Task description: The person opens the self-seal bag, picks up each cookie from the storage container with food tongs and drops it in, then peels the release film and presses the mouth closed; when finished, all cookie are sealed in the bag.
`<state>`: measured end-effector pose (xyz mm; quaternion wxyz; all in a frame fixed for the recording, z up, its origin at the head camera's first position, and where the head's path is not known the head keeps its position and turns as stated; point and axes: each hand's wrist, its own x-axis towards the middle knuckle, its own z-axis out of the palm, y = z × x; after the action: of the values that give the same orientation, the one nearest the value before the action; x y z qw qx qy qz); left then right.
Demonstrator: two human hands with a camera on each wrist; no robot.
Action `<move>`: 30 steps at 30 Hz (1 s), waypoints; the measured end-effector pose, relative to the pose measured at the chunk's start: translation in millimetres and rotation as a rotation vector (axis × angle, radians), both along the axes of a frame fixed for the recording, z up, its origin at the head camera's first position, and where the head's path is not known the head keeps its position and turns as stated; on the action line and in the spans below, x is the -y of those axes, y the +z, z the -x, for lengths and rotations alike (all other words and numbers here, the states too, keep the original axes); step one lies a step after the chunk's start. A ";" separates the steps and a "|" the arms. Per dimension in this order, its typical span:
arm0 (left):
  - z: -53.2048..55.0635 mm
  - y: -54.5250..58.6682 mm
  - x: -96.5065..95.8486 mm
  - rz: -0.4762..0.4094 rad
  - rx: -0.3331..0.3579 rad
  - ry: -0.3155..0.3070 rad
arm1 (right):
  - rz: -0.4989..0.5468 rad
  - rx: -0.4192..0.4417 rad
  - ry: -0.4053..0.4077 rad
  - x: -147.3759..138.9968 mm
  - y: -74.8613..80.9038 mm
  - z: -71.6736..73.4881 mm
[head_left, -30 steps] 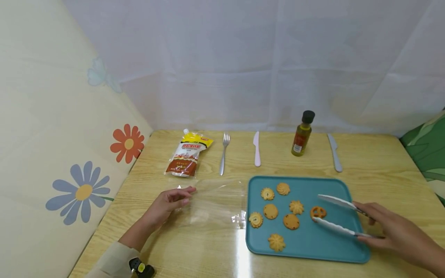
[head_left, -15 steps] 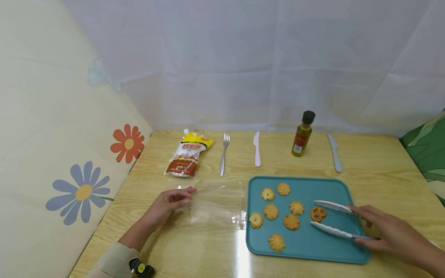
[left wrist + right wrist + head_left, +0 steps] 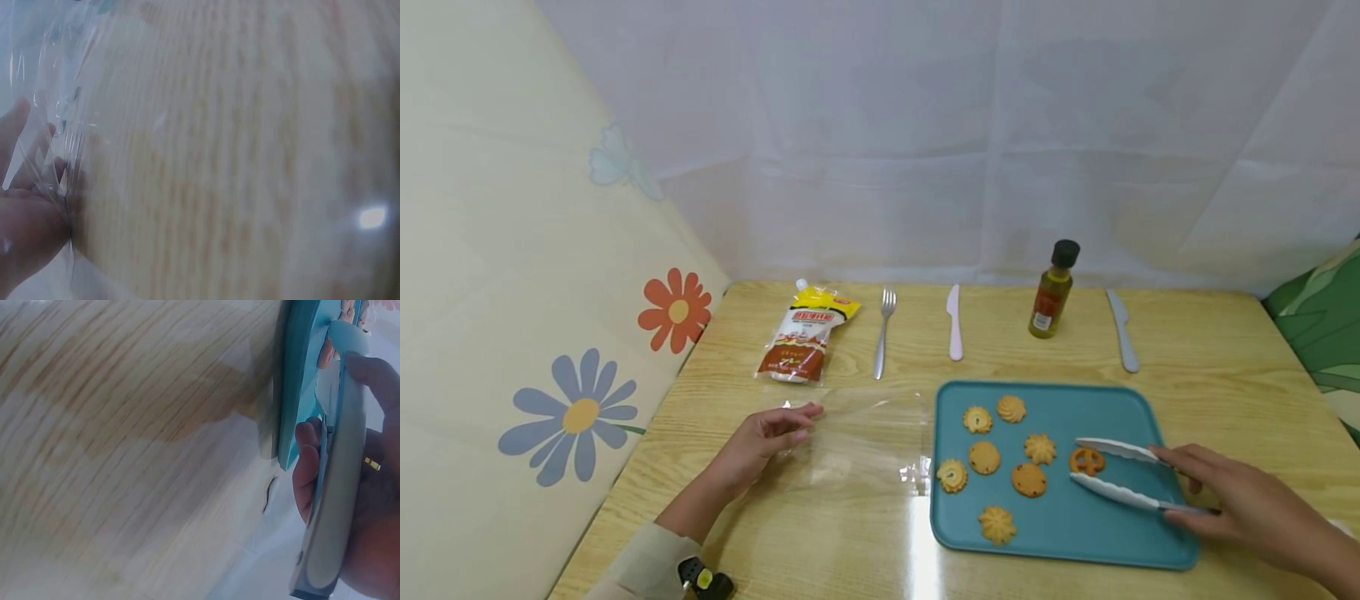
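Note:
My left hand (image 3: 767,442) holds the near-left end of a clear plastic bag (image 3: 865,442) that lies flat on the table; in the left wrist view its film (image 3: 69,137) bunches by the fingers. In my right hand (image 3: 1240,500) is a pair of tongs (image 3: 1120,492) with pale scalloped arms, the hand wrapped round the handles in the right wrist view. The spread arms straddle a pretzel (image 3: 1087,451) on the blue-green tray (image 3: 1120,542), the upper arm right at its edge. Several cookies (image 3: 1028,480) lie on the tray's left half.
Behind the bag lies a sauce pouch (image 3: 801,342), then a fork (image 3: 884,333), a pink knife (image 3: 954,325), an upright oil bottle (image 3: 1050,300) and a grey-blue knife (image 3: 1122,333). A white cloth (image 3: 880,167) hangs at the back, a flowered panel (image 3: 490,250) on the left.
The tongs have moved a little left over the pretzel, and their tips have come closer together. My left hand and the bag have stayed in place.

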<state>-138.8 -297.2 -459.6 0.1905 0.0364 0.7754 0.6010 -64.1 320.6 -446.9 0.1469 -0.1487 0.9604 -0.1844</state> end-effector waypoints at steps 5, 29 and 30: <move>0.4 -0.7 0.5 -0.005 -0.005 -0.005 | -0.005 -0.002 -0.003 0.0 0.3 1.2; 0.3 -2.3 1.4 0.005 -0.002 -0.004 | 0.057 -0.160 0.093 24.6 10.8 18.0; 0.3 -2.3 1.4 0.005 -0.002 -0.004 | 0.061 -0.171 0.100 26.4 11.1 19.7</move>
<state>-139.1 -298.7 -461.9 0.1910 0.0378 0.7769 0.5987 -83.8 294.3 -435.8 0.0689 -0.2162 0.9547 -0.1924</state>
